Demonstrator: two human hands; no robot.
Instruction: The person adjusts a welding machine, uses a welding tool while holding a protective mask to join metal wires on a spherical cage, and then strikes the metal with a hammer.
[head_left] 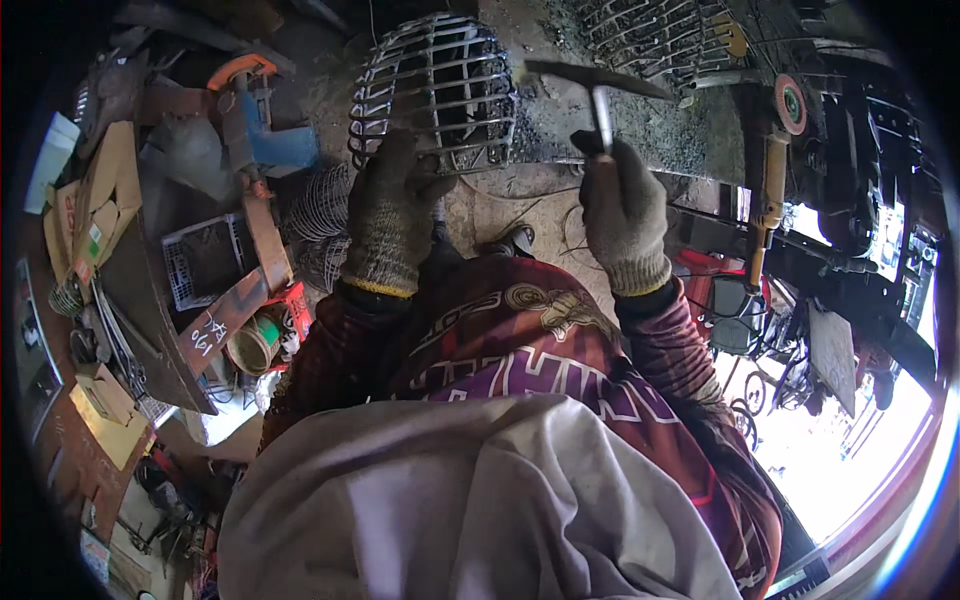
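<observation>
The wire cage [432, 90] is pale silver-grey, its bars crossing in an open grid; the left hand [390, 215] on its lower edge wears a speckled grey knit glove with a yellow cuff edge; the right hand [622, 215], right of the cage, wears the same; the hammer [598, 85] is dark grey; the drill [262, 135], left of the cage, is blue.

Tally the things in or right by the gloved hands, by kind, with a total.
Knit work gloves: 2, on the left hand and the right hand
Domed wire cages: 1, the wire cage under the left hand
Chipping hammers: 1, the hammer in the right hand
Total: 4
</observation>
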